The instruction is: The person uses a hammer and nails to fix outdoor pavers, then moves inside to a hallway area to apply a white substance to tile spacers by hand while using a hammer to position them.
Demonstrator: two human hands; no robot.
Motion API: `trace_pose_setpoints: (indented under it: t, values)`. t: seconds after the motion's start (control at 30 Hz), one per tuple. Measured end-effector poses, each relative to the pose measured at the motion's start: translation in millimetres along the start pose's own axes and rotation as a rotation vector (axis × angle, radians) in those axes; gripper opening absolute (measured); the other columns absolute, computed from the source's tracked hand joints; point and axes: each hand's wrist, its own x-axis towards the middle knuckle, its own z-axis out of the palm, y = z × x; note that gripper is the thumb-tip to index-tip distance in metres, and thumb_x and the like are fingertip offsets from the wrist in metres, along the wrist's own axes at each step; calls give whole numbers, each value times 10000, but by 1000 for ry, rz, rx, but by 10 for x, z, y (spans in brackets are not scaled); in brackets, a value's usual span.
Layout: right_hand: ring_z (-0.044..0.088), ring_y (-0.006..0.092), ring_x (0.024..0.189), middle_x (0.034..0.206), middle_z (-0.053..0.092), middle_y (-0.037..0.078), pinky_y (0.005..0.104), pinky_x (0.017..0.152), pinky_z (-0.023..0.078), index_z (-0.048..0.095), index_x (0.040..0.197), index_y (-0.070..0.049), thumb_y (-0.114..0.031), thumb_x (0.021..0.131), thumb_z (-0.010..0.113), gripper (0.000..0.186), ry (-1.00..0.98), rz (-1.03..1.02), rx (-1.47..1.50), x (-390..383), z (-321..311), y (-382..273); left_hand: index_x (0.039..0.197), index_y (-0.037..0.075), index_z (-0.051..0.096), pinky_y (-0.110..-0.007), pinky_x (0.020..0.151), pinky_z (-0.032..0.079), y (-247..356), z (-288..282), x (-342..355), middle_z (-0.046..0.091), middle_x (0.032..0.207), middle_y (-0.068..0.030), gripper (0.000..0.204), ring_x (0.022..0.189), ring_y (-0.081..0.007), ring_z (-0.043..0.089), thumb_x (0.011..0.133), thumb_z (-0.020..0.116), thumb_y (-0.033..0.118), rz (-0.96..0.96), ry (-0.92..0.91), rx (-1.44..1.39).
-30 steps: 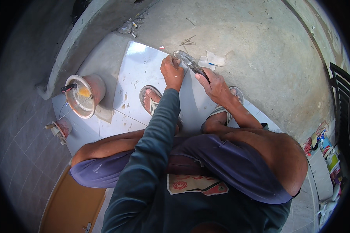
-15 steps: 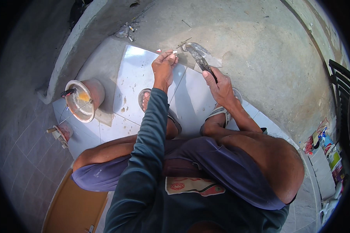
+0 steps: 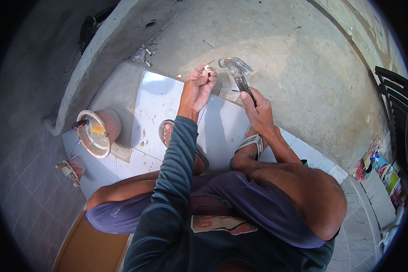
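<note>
Just beyond the edge of the white floor tiles, my left hand is turned partly palm up. Its thumb and fingertips pinch a small white piece, and a thin dark nail-like sliver sticks out beside it. I cannot make out exactly what the white piece is. To the right, my right hand is wrapped round the lower handle of a worn claw hammer. The hammer's head points away from me, raised over the concrete floor and close to the left fingertips, without touching them.
A pinkish bucket with a black-and-red handled tool stands at the left, near a smaller pot. A low concrete wall curves behind them. Litter lies by its foot. A black rack and colourful packets line the right.
My left hand has turned more palm up, bringing the white piece into clearer sight. The hammer has shifted and turned so its claw shows. The whole view has tilted slightly.
</note>
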Motion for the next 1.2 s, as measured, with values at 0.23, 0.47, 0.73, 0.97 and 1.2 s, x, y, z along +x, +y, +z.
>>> trace_pose_setpoints:
  t: [0.23, 0.47, 0.73, 0.97, 1.2]
  values:
    - [472, 127, 588, 627, 518, 60, 298, 540, 420, 625, 1125, 23, -288, 989, 612, 339, 22, -29, 42, -34, -14, -86, 1228, -11, 514, -285, 787, 464, -16, 79, -1, 532, 1017, -126, 282, 922, -206, 515, 952, 498, -65, -75, -138, -168]
    - [474, 91, 595, 645, 543, 25, 272, 535, 412, 635, 1025, 13, -234, 887, 743, 303, 72, -31, -24, -13, -49, -189, 1202, -20, 551, -274, 796, 467, -72, 179, -23, 568, 1035, -115, 268, 924, -189, 535, 938, 527, -64, -109, -208, -19]
    - [497, 57, 649, 775, 624, -8, 234, 587, 419, 629, 1002, -31, -154, 824, 795, 273, 231, -92, 46, 127, -206, -189, 1140, -11, 628, -261, 819, 487, -231, 550, -135, 661, 960, -52, 233, 856, -122, 592, 910, 649, 21, -152, -192, 635]
    - [579, 70, 794, 905, 675, 29, 231, 717, 478, 601, 1062, 8, -92, 836, 785, 308, 255, -63, 287, 132, -287, -129, 1128, -12, 638, -247, 802, 497, -370, 649, -137, 692, 979, -61, 238, 889, -110, 630, 893, 670, 7, -194, -264, 677]
    - [602, 77, 735, 891, 687, 59, 224, 654, 492, 568, 1109, 25, -91, 858, 764, 339, 270, -58, 347, 122, -300, -196, 1050, -24, 673, -245, 732, 524, -371, 746, -165, 702, 910, -73, 175, 822, -116, 649, 882, 702, 16, -62, -215, 883]
